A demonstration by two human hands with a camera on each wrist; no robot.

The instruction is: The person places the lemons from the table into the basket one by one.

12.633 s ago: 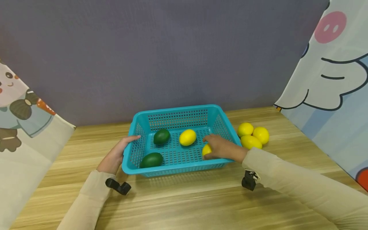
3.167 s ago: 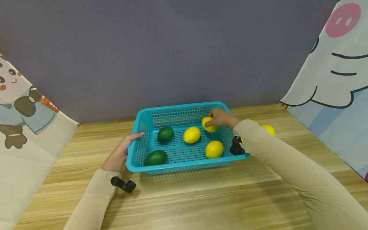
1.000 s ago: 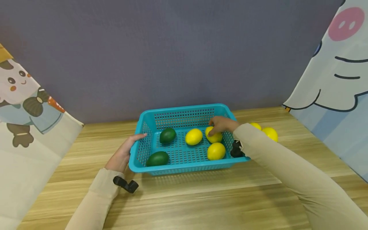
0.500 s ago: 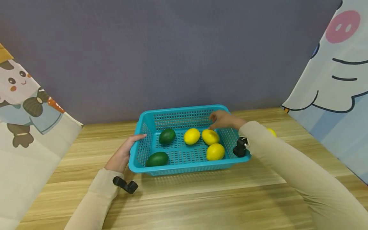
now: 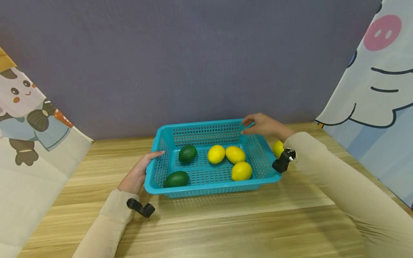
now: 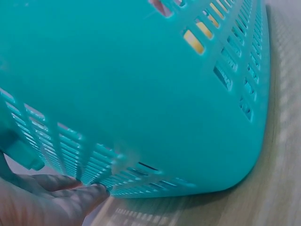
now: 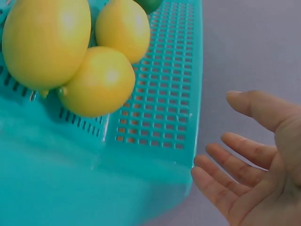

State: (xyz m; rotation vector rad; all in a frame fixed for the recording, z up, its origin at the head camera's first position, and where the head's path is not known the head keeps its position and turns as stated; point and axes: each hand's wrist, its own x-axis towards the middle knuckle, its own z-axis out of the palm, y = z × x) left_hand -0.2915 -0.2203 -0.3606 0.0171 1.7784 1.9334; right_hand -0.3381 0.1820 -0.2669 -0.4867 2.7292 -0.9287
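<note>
The blue-green basket (image 5: pixel 209 187) stands upright on the wood-grained table (image 5: pixel 200 222); we take it as landmark. In it we count five fruits. Toward the basket's left end: a rear green fruit (image 5: pixel 187 154) and a front green fruit (image 5: pixel 176 179), well apart. Right of the basket's middle: an inner yellow fruit (image 5: pixel 216 154) and an outer yellow fruit (image 5: pixel 235 154) side by side, with a front yellow fruit (image 5: pixel 241 171) nearer the basket's front right corner. Left hand (image 5: pixel 138 171): thumb over the basket's left rim, fingers against the outer wall, apparently steadying it. Right hand (image 5: pixel 262 125): at the basket's rear right corner, thumb and loosely bent fingers spread apart, holding nothing. Step in hand, we judge: filling the basket, between grasps. The next move would call for clearing the basket's right rim and closing round the loose yellow fruit (image 5: pixel 278 148), outside that end and partly hidden by the right wrist; whether the sleeve (image 5: pixel 322 172) hides more, we cannot tell.
</note>
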